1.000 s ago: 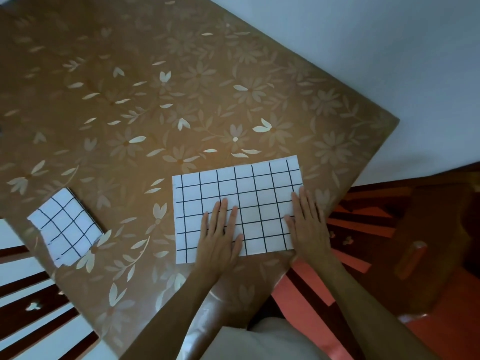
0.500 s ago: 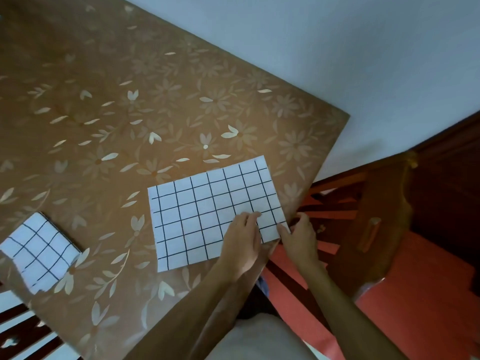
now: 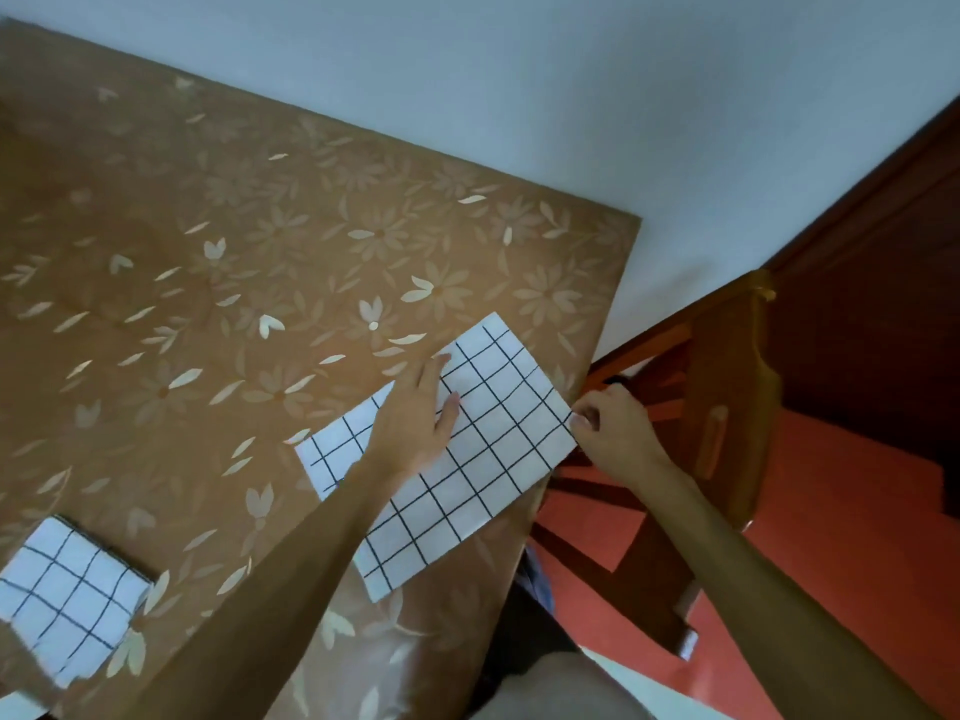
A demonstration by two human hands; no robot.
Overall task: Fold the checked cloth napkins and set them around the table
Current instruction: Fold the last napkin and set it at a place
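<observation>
A white napkin with a black grid lies as a long rectangle near the table's right edge. My left hand rests flat on its middle, fingers spread and pointing away from me. At the napkin's right corner, by the table edge, the fingers of my right hand pinch the cloth. A second checked napkin, folded into a small square, sits at the table's near left corner.
The table wears a brown cloth with pale flowers. A dark wooden chair stands right of the table over a red floor. A pale wall runs behind.
Both hands lay flat on the napkin a second ago. My right hand has slid to the right corner and pinched it, and my left hand moved up to the middle. The view turned left.
</observation>
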